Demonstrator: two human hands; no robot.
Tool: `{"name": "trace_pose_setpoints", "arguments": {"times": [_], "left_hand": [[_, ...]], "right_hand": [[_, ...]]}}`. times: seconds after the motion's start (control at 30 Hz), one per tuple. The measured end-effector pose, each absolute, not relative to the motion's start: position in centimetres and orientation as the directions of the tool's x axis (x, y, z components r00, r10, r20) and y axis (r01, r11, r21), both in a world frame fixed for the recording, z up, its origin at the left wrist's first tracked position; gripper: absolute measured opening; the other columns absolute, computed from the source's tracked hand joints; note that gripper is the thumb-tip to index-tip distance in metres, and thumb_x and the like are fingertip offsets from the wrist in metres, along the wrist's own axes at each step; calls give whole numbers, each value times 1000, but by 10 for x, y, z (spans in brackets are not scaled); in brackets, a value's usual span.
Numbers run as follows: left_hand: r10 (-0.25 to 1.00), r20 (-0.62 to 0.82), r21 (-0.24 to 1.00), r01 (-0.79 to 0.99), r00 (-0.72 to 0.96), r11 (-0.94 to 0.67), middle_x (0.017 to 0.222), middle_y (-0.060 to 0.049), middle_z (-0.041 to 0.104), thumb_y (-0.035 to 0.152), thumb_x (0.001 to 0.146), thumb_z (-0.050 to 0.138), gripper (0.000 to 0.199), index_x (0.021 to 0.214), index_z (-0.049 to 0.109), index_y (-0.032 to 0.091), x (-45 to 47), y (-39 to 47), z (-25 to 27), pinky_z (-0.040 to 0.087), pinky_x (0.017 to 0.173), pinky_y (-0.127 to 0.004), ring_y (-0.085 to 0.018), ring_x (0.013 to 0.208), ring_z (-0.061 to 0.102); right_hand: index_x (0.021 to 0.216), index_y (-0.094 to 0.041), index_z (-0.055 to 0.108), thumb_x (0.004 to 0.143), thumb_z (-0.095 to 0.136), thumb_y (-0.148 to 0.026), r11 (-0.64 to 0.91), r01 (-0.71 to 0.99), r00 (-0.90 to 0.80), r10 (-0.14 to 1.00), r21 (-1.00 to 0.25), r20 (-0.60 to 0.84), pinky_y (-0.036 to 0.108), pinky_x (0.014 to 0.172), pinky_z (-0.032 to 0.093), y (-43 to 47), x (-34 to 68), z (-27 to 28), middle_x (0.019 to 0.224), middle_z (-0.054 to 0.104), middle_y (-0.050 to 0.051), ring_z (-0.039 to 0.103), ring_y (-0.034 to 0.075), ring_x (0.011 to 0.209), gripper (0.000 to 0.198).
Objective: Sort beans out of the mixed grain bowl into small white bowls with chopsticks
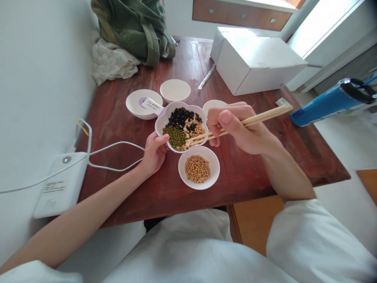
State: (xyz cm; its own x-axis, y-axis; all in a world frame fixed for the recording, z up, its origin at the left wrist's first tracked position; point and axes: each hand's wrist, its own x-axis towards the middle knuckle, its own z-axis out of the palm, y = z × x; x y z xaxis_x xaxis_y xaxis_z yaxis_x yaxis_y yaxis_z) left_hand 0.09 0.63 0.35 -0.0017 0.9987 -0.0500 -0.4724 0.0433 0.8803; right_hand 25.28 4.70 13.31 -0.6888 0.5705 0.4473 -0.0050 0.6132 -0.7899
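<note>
My left hand [155, 152] grips the near left rim of a flower-shaped bowl [159, 125] with a lilac edge and a tagged handle. Black beans [180, 117], green mung beans [174, 137], soybeans [199, 129] and pale flat pieces lie in separate patches inside it. Wooden chopsticks [250, 122] are held in my right hand [240, 125], their tips down among the pale pieces near the bowl's front. Just below, a white bowl [182, 177] of soybeans [197, 169] stands on the table. Another white bowl [214, 104] is partly hidden behind my right hand.
Two white bowls, a left one [134, 103] and a farther one [175, 90], stand behind on the red-brown table [118, 200]. A white box [259, 59], blue bottle [326, 103], green bag [129, 27] and lace cloth [113, 63] surround them. A cable runs from a white power bank [60, 181].
</note>
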Motion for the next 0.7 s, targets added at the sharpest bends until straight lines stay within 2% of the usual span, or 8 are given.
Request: {"name": "trace_pose_setpoints", "arguments": {"times": [0.2,0.37,0.5,0.7], "left_hand": [[999,-47,883,-467,10,47,111,-11,89,42,83,88,48,122,78,17,0,6,3,73,98,-49,-39,117,85],[999,-52,885,-462,7,49,110,-11,88,42,82,89,47,120,78,17,0,5,3,73,96,-49,-40,116,85],[999,-39,892,-450,8,39,110,-12,88,42,84,88,44,117,78,16,0,6,2,73,97,-49,-39,116,85],[998,-56,885,-464,-14,44,110,-11,89,42,80,91,38,107,80,17,1,7,2,73,97,-48,-39,118,85]], "right_hand": [[77,-21,59,122,48,-56,603,-51,-684,560,-796,467,21,52,50,47,250,128,69,64,-1,69,11,58,58],[77,-21,59,119,51,-63,594,-31,-681,576,-804,452,20,50,49,46,250,127,68,64,-1,69,11,57,60],[77,-20,60,120,52,-60,583,-43,-676,581,-811,454,20,50,50,45,248,126,70,64,-1,69,10,56,60],[72,-22,60,115,55,-71,539,-36,-601,662,-842,449,22,43,47,48,245,121,63,61,-1,68,12,52,65]]}}
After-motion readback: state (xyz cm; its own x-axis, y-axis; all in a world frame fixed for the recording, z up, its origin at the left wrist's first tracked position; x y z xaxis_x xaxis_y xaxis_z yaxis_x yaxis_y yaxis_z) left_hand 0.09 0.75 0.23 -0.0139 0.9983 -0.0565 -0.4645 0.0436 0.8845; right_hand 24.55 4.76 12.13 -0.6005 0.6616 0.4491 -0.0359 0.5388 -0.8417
